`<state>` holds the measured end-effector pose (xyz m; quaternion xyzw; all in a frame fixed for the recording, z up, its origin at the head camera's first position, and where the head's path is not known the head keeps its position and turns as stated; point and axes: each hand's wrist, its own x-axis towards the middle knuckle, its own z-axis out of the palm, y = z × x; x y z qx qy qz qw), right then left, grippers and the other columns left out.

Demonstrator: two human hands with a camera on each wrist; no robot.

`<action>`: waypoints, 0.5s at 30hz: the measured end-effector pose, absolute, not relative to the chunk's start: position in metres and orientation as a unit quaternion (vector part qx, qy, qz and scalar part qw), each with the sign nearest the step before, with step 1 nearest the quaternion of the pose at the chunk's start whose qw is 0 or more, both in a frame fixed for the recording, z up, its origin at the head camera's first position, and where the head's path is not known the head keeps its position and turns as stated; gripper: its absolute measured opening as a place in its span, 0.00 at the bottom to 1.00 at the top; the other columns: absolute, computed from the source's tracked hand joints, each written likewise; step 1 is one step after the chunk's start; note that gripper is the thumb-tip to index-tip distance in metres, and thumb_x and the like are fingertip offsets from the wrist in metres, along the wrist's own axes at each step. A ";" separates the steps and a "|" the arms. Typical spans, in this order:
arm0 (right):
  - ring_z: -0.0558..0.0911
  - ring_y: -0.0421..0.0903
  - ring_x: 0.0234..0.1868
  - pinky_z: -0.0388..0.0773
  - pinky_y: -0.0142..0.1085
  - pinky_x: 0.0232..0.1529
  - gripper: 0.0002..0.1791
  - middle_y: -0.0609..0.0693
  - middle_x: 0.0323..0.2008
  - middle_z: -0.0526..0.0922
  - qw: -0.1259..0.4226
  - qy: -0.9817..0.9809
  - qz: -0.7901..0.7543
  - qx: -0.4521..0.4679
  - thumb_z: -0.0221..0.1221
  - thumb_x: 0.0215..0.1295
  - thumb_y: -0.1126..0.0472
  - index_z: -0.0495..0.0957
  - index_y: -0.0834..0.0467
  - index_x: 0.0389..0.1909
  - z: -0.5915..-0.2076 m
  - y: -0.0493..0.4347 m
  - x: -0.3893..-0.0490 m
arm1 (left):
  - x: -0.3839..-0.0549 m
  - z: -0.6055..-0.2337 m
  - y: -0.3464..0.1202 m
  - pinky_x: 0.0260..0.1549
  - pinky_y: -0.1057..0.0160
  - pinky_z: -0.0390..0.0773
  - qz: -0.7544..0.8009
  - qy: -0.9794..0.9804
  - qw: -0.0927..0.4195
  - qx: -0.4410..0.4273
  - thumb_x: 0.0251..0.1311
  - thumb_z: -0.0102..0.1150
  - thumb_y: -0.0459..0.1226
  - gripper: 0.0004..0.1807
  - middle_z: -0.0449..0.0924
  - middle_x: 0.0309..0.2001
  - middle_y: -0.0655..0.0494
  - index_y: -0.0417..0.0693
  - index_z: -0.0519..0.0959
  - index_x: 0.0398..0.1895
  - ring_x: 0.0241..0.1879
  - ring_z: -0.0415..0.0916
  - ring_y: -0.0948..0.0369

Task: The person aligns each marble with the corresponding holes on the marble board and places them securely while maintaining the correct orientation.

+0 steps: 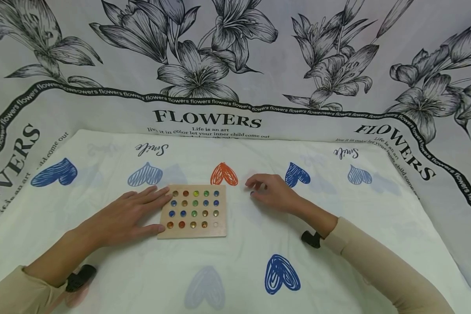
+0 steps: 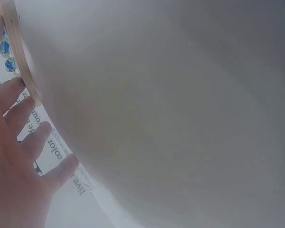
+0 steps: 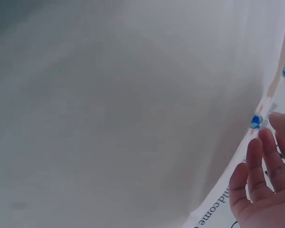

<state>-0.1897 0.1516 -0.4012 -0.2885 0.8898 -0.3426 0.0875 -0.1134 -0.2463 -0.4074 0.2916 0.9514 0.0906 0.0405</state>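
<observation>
A light wooden board [image 1: 192,232] lies on the white cloth with rows of coloured glass marbles set in its holes. The hole [image 1: 215,225] at its near right corner holds no marble. My left hand [image 1: 127,218] rests flat at the board's left side, fingertips and thumb touching its edge. To the right of the board, my right hand [image 1: 272,192] is just above the cloth, with thumb and fingers bent. At its fingertips it pinches a blue and clear marble [image 3: 255,121], mostly hidden in the head view.
The white cloth [image 1: 235,279] is printed with hearts, including a red heart [image 1: 224,174] just beyond the board. Behind it hangs a fabric backdrop [image 1: 274,78] with black flowers and lettering. A black wrist device [image 1: 311,239] sits at the right cuff.
</observation>
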 end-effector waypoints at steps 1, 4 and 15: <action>0.81 0.45 0.46 0.79 0.42 0.49 0.15 0.49 0.46 0.86 0.089 0.890 -0.342 -0.287 0.65 0.62 0.70 0.82 0.59 0.50 -0.402 0.153 -0.190 | -0.113 -0.407 -0.246 0.65 0.35 0.62 0.091 0.951 0.040 0.291 0.62 0.51 0.68 0.44 0.58 0.76 0.56 0.56 0.64 0.76 0.74 0.55 0.45; 0.81 0.44 0.45 0.80 0.40 0.49 0.15 0.49 0.46 0.86 0.098 0.892 -0.339 -0.284 0.64 0.62 0.70 0.83 0.58 0.49 -0.404 0.155 -0.192 | -0.113 -0.407 -0.246 0.65 0.35 0.62 0.093 0.951 0.039 0.292 0.62 0.51 0.68 0.43 0.58 0.76 0.56 0.56 0.64 0.75 0.74 0.55 0.45; 0.80 0.43 0.43 0.80 0.36 0.47 0.16 0.47 0.44 0.85 0.114 0.892 -0.334 -0.282 0.66 0.61 0.71 0.83 0.57 0.49 -0.406 0.154 -0.193 | -0.113 -0.406 -0.246 0.65 0.36 0.62 0.094 0.951 0.038 0.293 0.62 0.52 0.67 0.43 0.58 0.76 0.56 0.55 0.64 0.75 0.74 0.55 0.45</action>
